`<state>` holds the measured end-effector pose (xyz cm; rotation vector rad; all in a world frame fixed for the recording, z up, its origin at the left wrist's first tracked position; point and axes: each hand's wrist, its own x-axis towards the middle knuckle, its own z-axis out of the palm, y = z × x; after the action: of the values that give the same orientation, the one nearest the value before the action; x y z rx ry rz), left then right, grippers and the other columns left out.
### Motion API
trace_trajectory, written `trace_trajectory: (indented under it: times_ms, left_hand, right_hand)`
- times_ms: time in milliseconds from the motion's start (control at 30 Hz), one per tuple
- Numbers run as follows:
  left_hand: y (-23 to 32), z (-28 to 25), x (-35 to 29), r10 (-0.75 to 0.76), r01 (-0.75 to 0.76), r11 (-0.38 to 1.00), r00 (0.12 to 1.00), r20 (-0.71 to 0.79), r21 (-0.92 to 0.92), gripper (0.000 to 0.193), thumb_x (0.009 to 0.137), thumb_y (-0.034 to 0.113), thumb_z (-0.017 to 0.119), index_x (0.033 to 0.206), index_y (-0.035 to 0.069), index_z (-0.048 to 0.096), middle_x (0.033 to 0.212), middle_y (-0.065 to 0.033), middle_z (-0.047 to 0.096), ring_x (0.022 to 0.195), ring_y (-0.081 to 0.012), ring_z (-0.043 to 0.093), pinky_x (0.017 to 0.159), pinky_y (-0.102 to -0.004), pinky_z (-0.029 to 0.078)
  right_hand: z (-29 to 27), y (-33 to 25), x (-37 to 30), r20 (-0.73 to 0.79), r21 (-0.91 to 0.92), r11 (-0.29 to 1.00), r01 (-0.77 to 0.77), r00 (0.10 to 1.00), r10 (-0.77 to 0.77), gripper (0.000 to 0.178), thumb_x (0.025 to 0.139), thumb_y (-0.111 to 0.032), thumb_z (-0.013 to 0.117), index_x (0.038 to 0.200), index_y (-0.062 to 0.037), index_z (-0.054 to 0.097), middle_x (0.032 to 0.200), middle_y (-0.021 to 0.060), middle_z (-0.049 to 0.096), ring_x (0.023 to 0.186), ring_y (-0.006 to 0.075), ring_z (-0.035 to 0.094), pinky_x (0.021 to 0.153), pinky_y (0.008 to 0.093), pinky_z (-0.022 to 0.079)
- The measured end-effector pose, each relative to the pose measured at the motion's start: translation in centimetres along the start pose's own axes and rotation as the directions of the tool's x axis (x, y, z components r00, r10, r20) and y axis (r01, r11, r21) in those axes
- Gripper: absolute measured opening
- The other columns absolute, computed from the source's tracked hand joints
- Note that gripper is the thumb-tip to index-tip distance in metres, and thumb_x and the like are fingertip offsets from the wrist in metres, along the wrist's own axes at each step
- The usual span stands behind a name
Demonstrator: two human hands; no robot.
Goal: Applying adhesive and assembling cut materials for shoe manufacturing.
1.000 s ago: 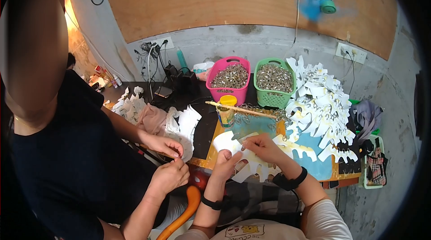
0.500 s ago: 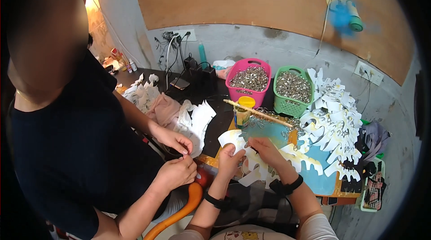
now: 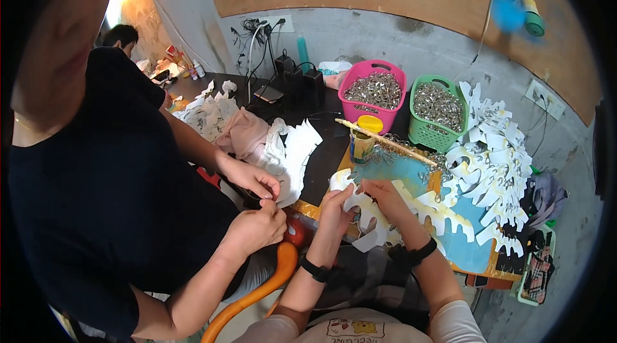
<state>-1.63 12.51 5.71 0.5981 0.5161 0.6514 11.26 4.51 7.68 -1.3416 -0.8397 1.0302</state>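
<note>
Grey concrete wall (image 3: 385, 35) behind, brown wooden board above it, dark cluttered worktable (image 3: 321, 150) with a blue cutting mat (image 3: 398, 173) in front of the wearer.

Largest risk: the co-worker in a dark shirt (image 3: 96, 214) works shoulder to shoulder on the wearer's left, both their hands (image 3: 257, 205) pinched on a small piece just left of the grip. An elbow bump could jog the wearer's hold.

Wearer's left hand (image 3: 335, 205) and right hand (image 3: 384, 196) are both closed on one white jagged paper cut-out (image 3: 360, 211), thumbs on top, held low over the mat's near edge. Thin points look easy to tear or crease if the two hands pull apart or twist.

Right of the grip: fanned heap of white jagged cut-outs (image 3: 495, 163) overhangs the table edge; a sleeve brush could slide them off.

Beyond the grip: pink plastic basket (image 3: 374, 94) and green plastic basket (image 3: 437, 112), both full of small metal rings. A reach across could tip either.

Nearest, just above the grip: yellow-lidded glue jar (image 3: 364, 139) with a wooden stick (image 3: 385, 142) lying across it. A knock could roll the stick, or spill the jar onto the paper.
</note>
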Motion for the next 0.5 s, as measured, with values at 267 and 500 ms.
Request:
trace_trajectory:
  times_ms: [267, 500]
  left_hand:
    - [-0.8, -2.7, 0.9, -0.013, 0.034, 0.993, 0.983, 0.184, -0.113, 0.023, 0.090, 0.021, 0.065, 0.104, 0.004, 0.062, 0.097, -0.0057, 0.067, 0.088, -0.0155, 0.063, 0.071, -0.0290, 0.049]
    - [-1.2, -3.5, 1.7, 0.109, -0.109, 0.994, 0.970, 0.215, -0.012, 0.017, 0.088, 0.001, 0.062, 0.104, 0.001, 0.060, 0.095, -0.0079, 0.068, 0.079, -0.0171, 0.066, 0.067, -0.0286, 0.053]
  right_hand:
    - [0.4, 0.1, 0.8, 0.004, 0.106, 0.994, -0.034, 0.999, 0.034, 0.035, 0.097, -0.034, 0.055, 0.085, -0.0033, 0.067, 0.075, -0.0037, 0.059, 0.069, 0.0043, 0.049, 0.062, 0.0235, 0.040]
    - [-1.9, 1.5, 1.1, -0.042, -0.133, 0.986, -0.099, 0.995, 0.094, 0.040, 0.096, -0.038, 0.056, 0.088, -0.0005, 0.066, 0.075, -0.0010, 0.060, 0.069, 0.0069, 0.052, 0.063, 0.0244, 0.042]
